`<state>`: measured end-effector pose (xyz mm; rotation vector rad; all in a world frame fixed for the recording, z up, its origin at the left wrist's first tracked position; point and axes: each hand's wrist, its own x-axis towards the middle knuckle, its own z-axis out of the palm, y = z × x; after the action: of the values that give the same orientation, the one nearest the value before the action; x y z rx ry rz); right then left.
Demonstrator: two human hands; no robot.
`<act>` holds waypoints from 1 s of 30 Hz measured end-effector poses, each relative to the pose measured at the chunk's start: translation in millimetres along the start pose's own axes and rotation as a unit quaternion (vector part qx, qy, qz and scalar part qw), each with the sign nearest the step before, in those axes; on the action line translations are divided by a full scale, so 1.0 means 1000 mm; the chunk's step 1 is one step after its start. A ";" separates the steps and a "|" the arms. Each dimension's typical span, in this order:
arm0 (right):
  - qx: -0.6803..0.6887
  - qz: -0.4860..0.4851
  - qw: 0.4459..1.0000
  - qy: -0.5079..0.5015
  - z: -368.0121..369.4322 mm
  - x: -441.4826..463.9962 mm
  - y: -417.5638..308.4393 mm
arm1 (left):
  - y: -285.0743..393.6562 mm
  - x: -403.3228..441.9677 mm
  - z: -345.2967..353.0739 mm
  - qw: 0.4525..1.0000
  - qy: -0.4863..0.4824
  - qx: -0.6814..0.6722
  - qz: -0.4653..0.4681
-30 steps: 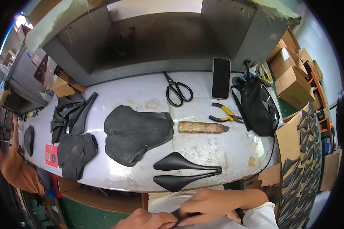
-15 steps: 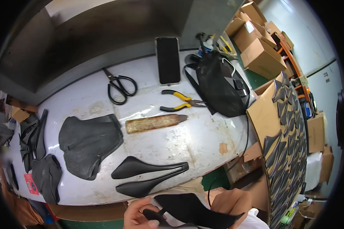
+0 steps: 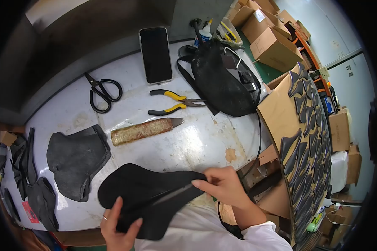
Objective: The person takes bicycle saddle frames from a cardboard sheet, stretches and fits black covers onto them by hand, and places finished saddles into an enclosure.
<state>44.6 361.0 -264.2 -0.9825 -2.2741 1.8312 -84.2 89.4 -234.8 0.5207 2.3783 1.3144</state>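
Note:
A black bicycle saddle cover (image 3: 142, 184), wide at the left and narrow at the right, is stretched between my hands above the table's front edge. A long slit runs along its middle towards the nose. My right hand (image 3: 224, 188) pinches the narrow end between thumb and fingers. At the wide end my left hand (image 3: 119, 226), with a ring on one finger, grips the lower edge; some of its fingers are hidden. Behind the cover lie a brown-wrapped, blunt-tipped tool (image 3: 144, 131) and a dark grey stack of material pieces (image 3: 77, 161).
Yellow-black pliers (image 3: 171, 102), black scissors (image 3: 102, 92), a phone (image 3: 156, 54) and a black mesh bag (image 3: 224, 83) lie along the back. Dark scraps (image 3: 42, 203) are at the left. A cardboard board (image 3: 276, 111) with several dark pieces stands right, near cartons (image 3: 276, 48).
My hands have risen from my lap to the table edge and spread the cover out flat. The view has shifted; the forked black piece on the table no longer shows separately.

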 end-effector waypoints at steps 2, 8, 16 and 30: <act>-0.004 0.008 1.000 -0.005 0.008 0.009 0.004 | -0.010 0.004 0.002 1.000 0.007 -0.002 0.022; 0.072 0.052 0.995 -0.051 0.016 0.016 0.002 | -0.023 0.003 -0.002 0.995 0.024 -0.091 -0.026; 0.020 0.034 0.998 -0.052 0.021 0.017 0.003 | -0.031 0.005 -0.007 0.994 0.019 -0.110 -0.020; -0.032 0.034 0.998 -0.052 0.027 0.018 -0.009 | -0.026 -0.006 0.002 0.981 0.083 -0.100 -0.142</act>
<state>15.2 346.5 -269.9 -1.0091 -2.4020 1.8906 -81.5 75.2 -257.0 0.0119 2.3057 1.4860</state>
